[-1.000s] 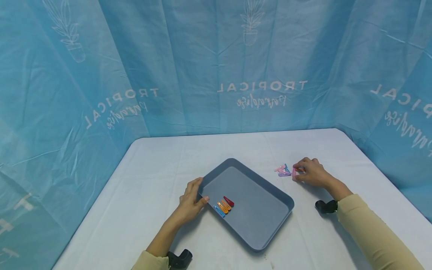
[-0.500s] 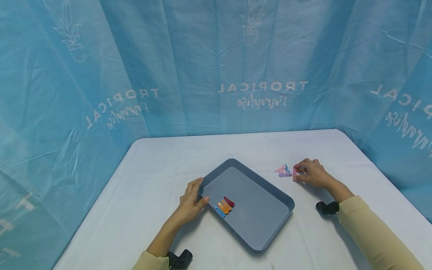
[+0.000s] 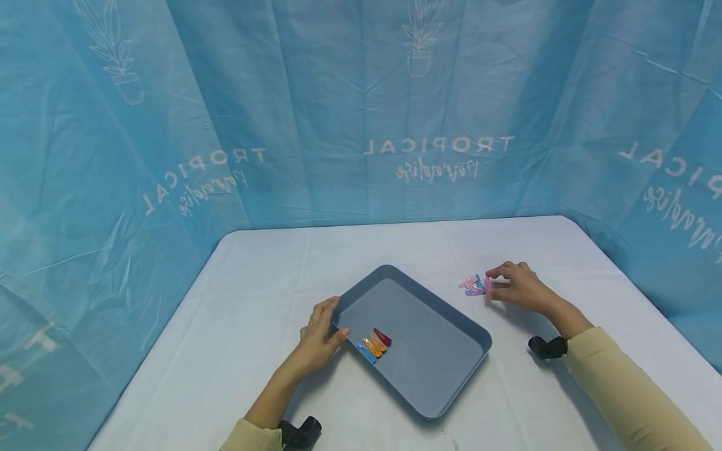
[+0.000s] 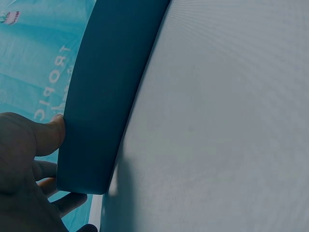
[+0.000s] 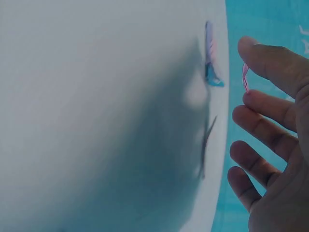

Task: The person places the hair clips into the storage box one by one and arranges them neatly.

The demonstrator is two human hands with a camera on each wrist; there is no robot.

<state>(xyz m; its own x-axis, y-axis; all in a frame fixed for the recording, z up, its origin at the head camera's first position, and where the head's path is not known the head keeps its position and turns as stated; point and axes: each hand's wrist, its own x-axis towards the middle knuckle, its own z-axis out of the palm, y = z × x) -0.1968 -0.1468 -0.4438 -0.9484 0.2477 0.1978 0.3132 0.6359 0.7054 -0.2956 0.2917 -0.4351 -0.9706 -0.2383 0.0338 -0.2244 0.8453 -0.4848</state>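
Note:
My right hand (image 3: 521, 288) is at the right of the table and pinches a pink snap hair clip (image 5: 245, 77) between thumb and index finger. The other fingers are spread apart. Close by its fingertips lies a small pile of pink, purple and blue hair clips (image 3: 472, 285). Below the hand, the right wrist view has one more thin clip (image 5: 207, 147) on the table. My left hand (image 3: 319, 335) holds the left corner of a grey rectangular tray (image 3: 434, 351), thumb over the rim. Inside the tray, blue, orange and red clips (image 3: 375, 345) lie in a row near its left edge.
A white cloth covers the table (image 3: 271, 269). Blue printed curtains (image 3: 338, 113) hang behind it and at both sides. A black camera mount (image 3: 547, 346) is on the right wrist, and a second mount (image 3: 301, 433) on the left.
My right hand has shifted slightly left and up with the pink hair clip, toward the pile. The left hand, the tray and the clips in it stay put.

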